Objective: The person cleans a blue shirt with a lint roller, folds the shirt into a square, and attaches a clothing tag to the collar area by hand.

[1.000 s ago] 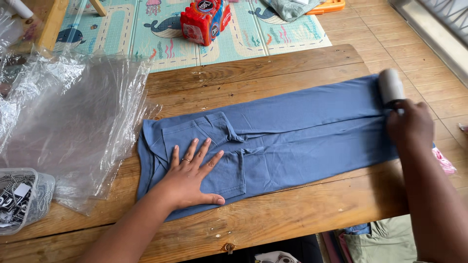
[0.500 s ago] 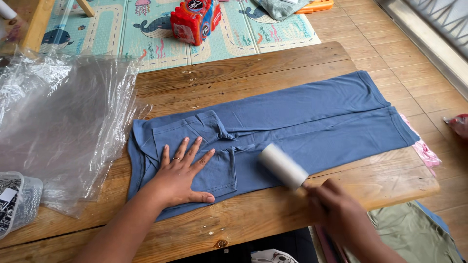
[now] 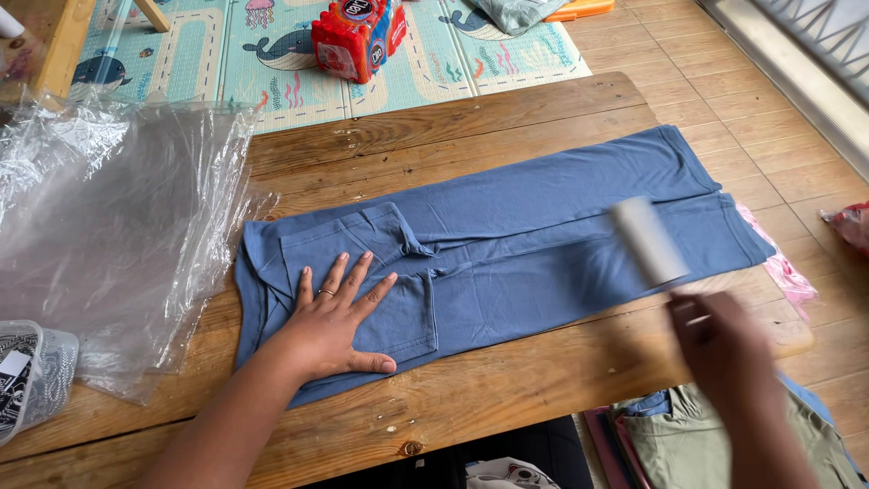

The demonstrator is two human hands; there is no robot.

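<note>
A pair of blue trousers (image 3: 534,226) lies flat along a wooden table (image 3: 507,398), waist at the left, legs running right. My left hand (image 3: 333,321) presses flat on the waist end with fingers spread. My right hand (image 3: 724,349), blurred, grips the handle of a white lint roller (image 3: 647,240), whose roll rests on the lower trouser leg near the right end.
Crumpled clear plastic sheeting (image 3: 100,235) covers the table's left side. A clear tub (image 3: 32,376) sits at the left edge. Folded clothes (image 3: 697,444) lie below the table at right. A red pack of bottles (image 3: 355,32) stands on a patterned floor mat (image 3: 272,54).
The lint roller went from the far right hem to the trousers' middle, then back toward the right along the lower leg. My left hand has stayed pressed on the waist.
</note>
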